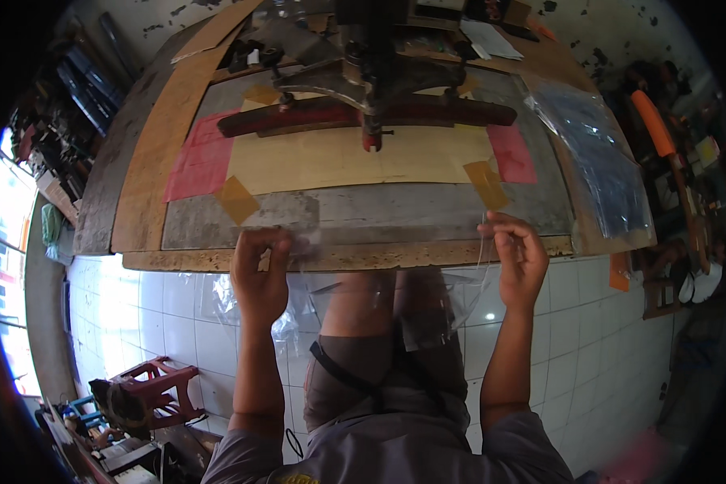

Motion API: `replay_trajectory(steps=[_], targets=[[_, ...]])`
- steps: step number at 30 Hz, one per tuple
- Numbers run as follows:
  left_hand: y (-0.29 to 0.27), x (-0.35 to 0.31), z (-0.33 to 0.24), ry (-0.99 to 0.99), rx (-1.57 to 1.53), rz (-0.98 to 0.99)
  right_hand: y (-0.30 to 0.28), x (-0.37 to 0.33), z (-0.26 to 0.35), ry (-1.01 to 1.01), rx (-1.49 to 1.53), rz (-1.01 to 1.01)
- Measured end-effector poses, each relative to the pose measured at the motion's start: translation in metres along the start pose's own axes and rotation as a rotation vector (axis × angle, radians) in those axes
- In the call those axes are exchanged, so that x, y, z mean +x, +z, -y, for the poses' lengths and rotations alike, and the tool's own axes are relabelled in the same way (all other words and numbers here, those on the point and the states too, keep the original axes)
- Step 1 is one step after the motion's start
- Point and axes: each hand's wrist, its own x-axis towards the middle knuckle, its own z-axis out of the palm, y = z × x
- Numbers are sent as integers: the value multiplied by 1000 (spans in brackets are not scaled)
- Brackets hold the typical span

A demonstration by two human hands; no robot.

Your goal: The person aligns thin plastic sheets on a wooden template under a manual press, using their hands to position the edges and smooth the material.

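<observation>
A clear plastic sheet or bag (440, 319) spans the gap between my hands and hangs below the worktable's front edge, in front of my legs. My left hand (260, 270) pinches its left side just above the wooden edge. At its right side, my right hand (520, 258) has thumb and fingers closed on the film. Beyond my hands lies a pale yellow panel (339, 161), with pink patches (202, 159) at its ends and brown tape pieces (238, 200) at its near corners. Above the panel, a long dark red bar (315, 115) hangs from a metal press bracket (371, 77).
A pile of clear plastic bags (593, 161) rests on the table's right side. The wooden front edge (363, 258) runs across before me. A dark red stool (165, 391) stands on the white tiled floor (573, 323) at left. An orange-handled tool (653, 121) is at far right.
</observation>
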Motion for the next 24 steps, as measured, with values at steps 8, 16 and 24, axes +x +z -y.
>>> replay_trajectory(steps=[8, 16, 24], targets=[[29, -32, 47, 295, 44, -63, -12, -26, -18, -433, -509, -1], [32, -17, 58, 579, 290, -101, -4, -31, -70, -681, -668, -140], [38, -19, 64, 617, 332, -189, 0, -31, -86, -731, -702, -215]])
